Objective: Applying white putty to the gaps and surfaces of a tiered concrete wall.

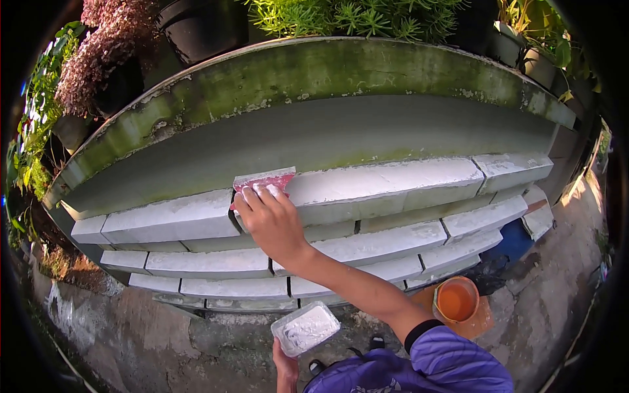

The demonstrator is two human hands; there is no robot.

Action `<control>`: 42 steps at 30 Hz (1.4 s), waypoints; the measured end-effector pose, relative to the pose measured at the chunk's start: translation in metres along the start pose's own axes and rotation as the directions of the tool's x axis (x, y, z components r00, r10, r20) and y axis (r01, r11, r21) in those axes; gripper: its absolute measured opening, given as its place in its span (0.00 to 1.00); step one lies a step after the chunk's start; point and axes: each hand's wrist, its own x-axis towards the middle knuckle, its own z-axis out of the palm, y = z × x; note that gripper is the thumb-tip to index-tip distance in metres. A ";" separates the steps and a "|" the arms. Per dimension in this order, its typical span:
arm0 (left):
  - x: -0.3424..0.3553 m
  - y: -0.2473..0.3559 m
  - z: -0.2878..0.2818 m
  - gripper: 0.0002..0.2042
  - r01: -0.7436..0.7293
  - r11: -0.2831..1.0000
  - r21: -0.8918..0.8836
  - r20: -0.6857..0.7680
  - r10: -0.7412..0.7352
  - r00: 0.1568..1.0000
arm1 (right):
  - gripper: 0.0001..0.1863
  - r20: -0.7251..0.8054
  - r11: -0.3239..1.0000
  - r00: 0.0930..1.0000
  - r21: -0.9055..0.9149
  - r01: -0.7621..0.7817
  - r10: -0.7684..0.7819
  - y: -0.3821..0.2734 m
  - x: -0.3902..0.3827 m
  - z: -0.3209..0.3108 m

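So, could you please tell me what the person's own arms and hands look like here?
Both the right hand and the left hand are gloveless. The right arm wears a short purple sleeve with darker streaks, ending in a black cuff; below it, the forearm is bare. The left sleeve can't be made out.

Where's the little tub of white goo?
In the head view, the tub is near the bottom middle, in the left hand, below the white blocks.
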 end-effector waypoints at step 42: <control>0.022 -0.025 0.090 0.29 0.110 0.984 0.140 0.164 -0.133 0.977 | 0.25 0.723 0.823 0.687 0.344 -0.451 0.073 0.071 -0.243 -0.118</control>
